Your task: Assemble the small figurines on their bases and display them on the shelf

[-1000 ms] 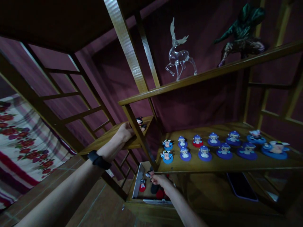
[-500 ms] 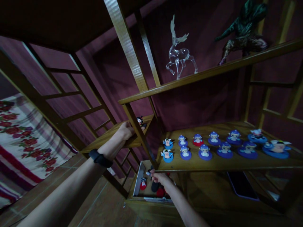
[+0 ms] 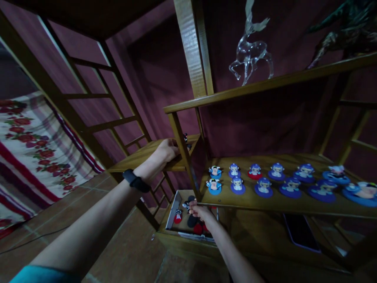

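Observation:
My left hand point(image 3: 168, 150) rests at the small left shelf point(image 3: 141, 155), its fingers curled and partly hidden by the wooden post. A small dark figurine point(image 3: 185, 137) stands just beyond the post, mostly covered by it. What the left fingers hold, if anything, is hidden. Over the open cardboard box point(image 3: 175, 204) below, my right hand point(image 3: 200, 211) pinches a small black-and-white figurine point(image 3: 185, 205). Inside the box lie another figurine on a red base point(image 3: 178, 216) and several black and red round bases point(image 3: 198, 228).
Two rows of figurines point(image 3: 263, 186) on round bases stand on the middle shelf point(image 3: 250, 204). Above are a clear deer figure point(image 3: 250, 53) and a dark statue point(image 3: 347, 35). A phone point(image 3: 301, 232) lies on the lower board. A floral cloth point(image 3: 38, 149) hangs at left.
The view has shifted, so the shelves appear farther right and slightly higher. My left hand remains at the small shelf, and my right hand stays over the box with the figurine.

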The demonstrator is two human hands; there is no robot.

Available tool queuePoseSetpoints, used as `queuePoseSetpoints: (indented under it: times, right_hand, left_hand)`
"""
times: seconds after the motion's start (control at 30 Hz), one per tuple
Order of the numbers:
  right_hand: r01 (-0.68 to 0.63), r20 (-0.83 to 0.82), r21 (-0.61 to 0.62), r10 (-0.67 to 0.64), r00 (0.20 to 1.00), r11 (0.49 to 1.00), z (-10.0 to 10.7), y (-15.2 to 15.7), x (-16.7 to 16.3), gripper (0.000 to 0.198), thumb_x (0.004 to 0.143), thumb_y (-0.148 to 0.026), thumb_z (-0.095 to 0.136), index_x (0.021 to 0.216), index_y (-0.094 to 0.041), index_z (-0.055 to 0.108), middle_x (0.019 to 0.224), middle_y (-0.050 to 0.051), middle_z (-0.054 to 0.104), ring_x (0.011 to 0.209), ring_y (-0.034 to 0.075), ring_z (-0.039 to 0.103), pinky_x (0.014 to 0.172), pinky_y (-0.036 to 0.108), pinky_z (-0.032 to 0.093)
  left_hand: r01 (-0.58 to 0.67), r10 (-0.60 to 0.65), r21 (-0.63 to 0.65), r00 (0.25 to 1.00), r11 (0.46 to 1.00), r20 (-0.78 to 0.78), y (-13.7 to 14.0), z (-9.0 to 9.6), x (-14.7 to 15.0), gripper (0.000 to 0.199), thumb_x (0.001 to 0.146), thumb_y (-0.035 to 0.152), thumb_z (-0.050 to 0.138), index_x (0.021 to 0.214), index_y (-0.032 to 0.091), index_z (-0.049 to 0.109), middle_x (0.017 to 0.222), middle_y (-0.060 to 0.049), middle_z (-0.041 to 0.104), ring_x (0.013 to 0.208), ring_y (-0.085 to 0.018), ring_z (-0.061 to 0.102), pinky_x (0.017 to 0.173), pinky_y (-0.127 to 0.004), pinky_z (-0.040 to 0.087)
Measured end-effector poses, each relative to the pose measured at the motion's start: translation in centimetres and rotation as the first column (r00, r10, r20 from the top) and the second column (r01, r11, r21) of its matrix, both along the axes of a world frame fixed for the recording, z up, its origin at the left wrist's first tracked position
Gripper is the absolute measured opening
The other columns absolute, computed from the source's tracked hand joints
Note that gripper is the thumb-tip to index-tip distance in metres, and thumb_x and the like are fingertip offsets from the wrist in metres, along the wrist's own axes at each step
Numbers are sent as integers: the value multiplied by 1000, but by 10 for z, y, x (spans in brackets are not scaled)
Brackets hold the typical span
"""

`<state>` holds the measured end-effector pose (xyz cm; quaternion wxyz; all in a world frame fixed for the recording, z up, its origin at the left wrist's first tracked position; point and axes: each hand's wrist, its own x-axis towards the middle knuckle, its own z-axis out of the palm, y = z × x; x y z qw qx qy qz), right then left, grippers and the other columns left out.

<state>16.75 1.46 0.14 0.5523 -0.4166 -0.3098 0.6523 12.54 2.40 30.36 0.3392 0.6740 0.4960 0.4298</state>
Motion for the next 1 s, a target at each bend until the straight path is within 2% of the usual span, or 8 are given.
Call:
queuePoseSetpoints:
  times: [0.13,0.3,0.6,0.87,1.0]
  right_hand:
    - [5,4,1,-5,1000,1000,4,-2,0,28,53,-29,69,78,-15,68,66,2,65,61,11,57,55,22,41]
    - [16,32,13,-16,999,1000,-1,0,-3,26,55,-29,69,78,-16,69,67,3,66,61,12,57,55,23,41]
    - [-37,74,12,36,997,999,-11,5,-6,24,57,-32,65,76,-17,66,69,1,65,63,11,56,56,22,40]
    - [-42,81,7,41,996,999,-8,5,-8,24,58,-32,64,76,-17,65,68,0,63,62,11,55,55,22,40]
    - [-45,74,15,44,996,999,-8,4,-8,24,58,-32,62,77,-17,65,71,1,64,63,11,55,55,22,39]
  left_hand:
    - [0,0,-9,999,1000,-52,3,0,-2,34,45,16,78,75,10,64,57,-2,62,47,-11,52,47,-22,40]
    - [-14,13,-13,997,1000,-76,11,-1,-4,30,47,15,75,75,11,65,47,0,56,44,-11,51,44,-21,38]
    - [14,-10,51,997,999,-79,14,-7,-8,24,48,20,76,66,11,64,43,-1,53,46,-14,53,43,-22,39]
    - [-1,3,37,998,999,-58,14,-5,-8,28,45,18,79,68,12,64,44,-1,54,48,-17,55,45,-24,42]
    - [48,-47,22,998,999,-47,16,-6,-9,30,45,19,79,70,11,65,43,0,53,46,-14,53,46,-23,41]
